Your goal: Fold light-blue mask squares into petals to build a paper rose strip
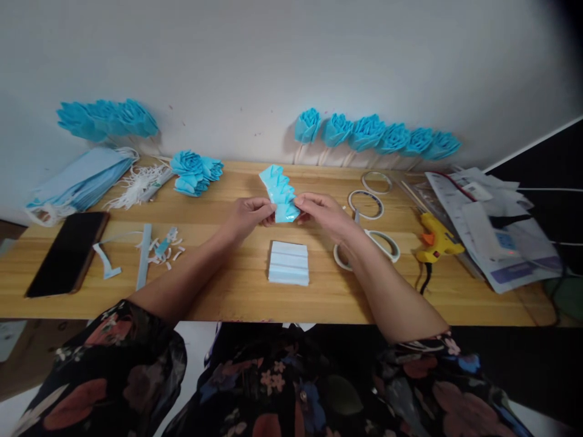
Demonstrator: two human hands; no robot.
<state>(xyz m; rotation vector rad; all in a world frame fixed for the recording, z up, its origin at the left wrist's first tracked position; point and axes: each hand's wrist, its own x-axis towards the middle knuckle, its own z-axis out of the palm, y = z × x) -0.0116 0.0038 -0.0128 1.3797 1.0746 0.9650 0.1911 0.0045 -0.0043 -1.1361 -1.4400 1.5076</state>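
A strip of light blue folded petals [279, 193] is held up above the middle of the table. My left hand [252, 215] pinches its lower left edge between thumb and fingers. On the other side, my right hand [317, 211] is closed on the strip's right edge, near a petal fold. Below both hands lies a square stack of pale blue pleated pieces [288, 263]. Finished blue flowers [194, 172] rest in a bunch left of the hands.
Blue flowers on sticks [368, 133] lean against the wall. Face masks [84, 182], a phone [68, 254] and white scraps [167, 247] lie left. Rolls of tape [365, 204], scissors [387, 243], a yellow glue gun [437, 238] and papers [514, 230] lie right.
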